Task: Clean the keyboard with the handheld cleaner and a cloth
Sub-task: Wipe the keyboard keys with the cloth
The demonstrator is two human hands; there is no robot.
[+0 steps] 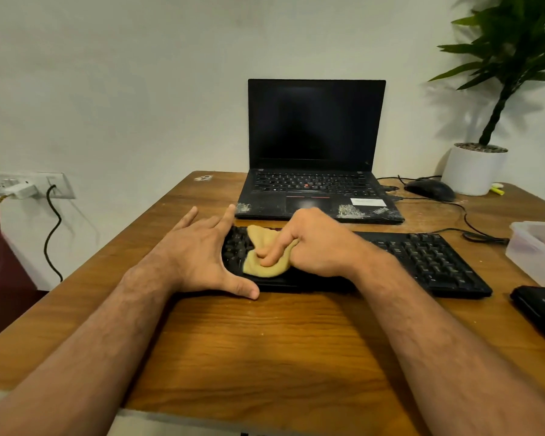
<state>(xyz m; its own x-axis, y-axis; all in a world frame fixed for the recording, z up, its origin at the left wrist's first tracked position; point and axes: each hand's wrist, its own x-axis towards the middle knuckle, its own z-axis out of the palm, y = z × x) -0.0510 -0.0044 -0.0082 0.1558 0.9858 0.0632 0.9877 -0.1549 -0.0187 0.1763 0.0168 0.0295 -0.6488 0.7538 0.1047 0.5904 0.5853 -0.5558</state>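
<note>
A black keyboard point(428, 262) lies across the wooden table point(265, 347) in front of me. My right hand point(315, 243) grips a bunched yellow cloth point(261, 250) and presses it onto the keys at the keyboard's left part. My left hand point(199, 253) rests with fingers spread against the keyboard's left end, thumb along its front edge. A black object point(538, 309) at the table's right edge may be the handheld cleaner; I cannot tell for sure.
An open black laptop point(315, 146) with a dark screen stands behind the keyboard. A black mouse point(430, 188) and cables lie to its right, near a white plant pot point(472, 171). A clear plastic box point(538, 250) sits at the right edge.
</note>
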